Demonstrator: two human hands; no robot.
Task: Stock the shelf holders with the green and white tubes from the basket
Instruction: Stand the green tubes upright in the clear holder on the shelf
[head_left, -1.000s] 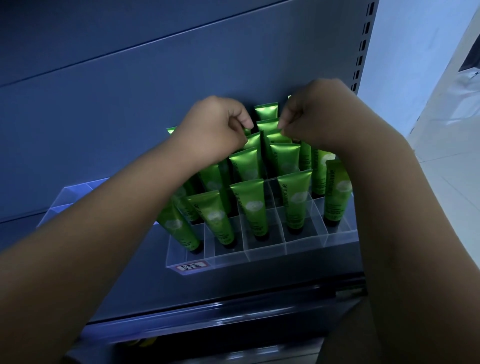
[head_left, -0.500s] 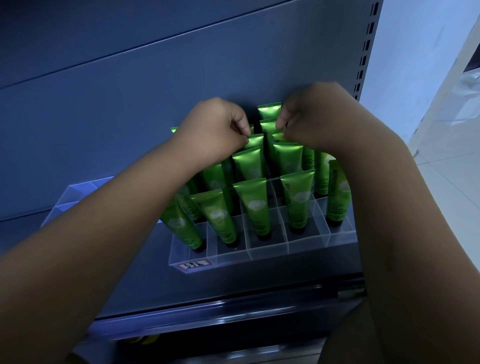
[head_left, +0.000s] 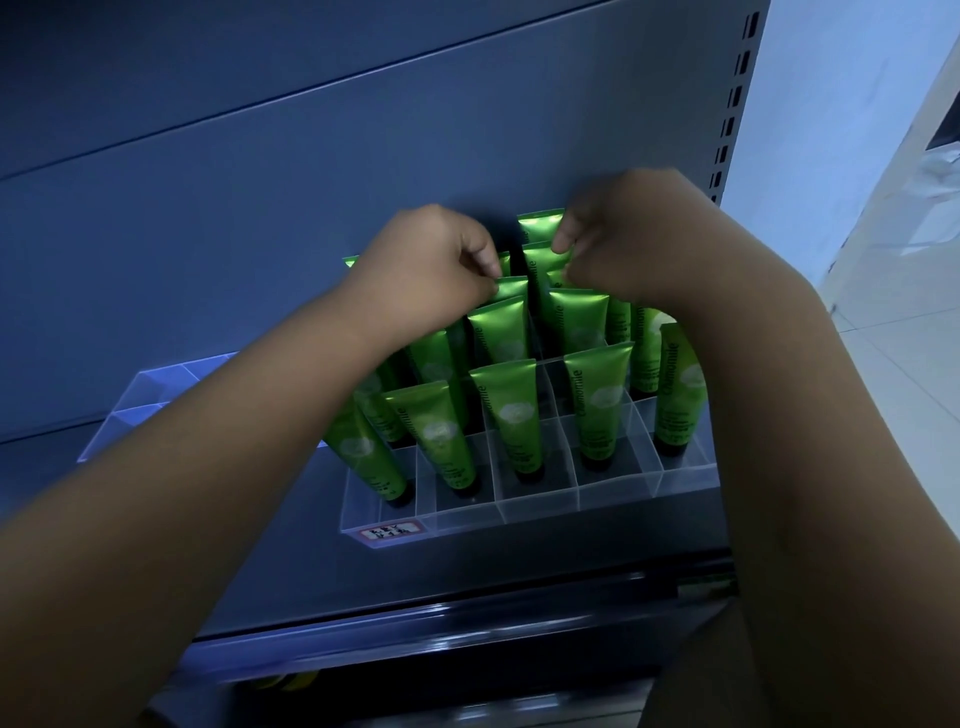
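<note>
both hands up at the back rows of the clear holder (head_left: 540, 501) on the shelf. left hand (head_left: 431, 265): fingers curled, thumb and forefinger pinching the crimped top of a middle tube (head_left: 511, 286). right hand (head_left: 628, 244): fingers curled, thumb and fingertips pinching the top of a rear tube (head_left: 540, 257). the other green tubes (head_left: 511, 410) stand cap-down in the compartments, leaning slightly. i see a second clear holder (head_left: 150, 395) just left of it.
</note>
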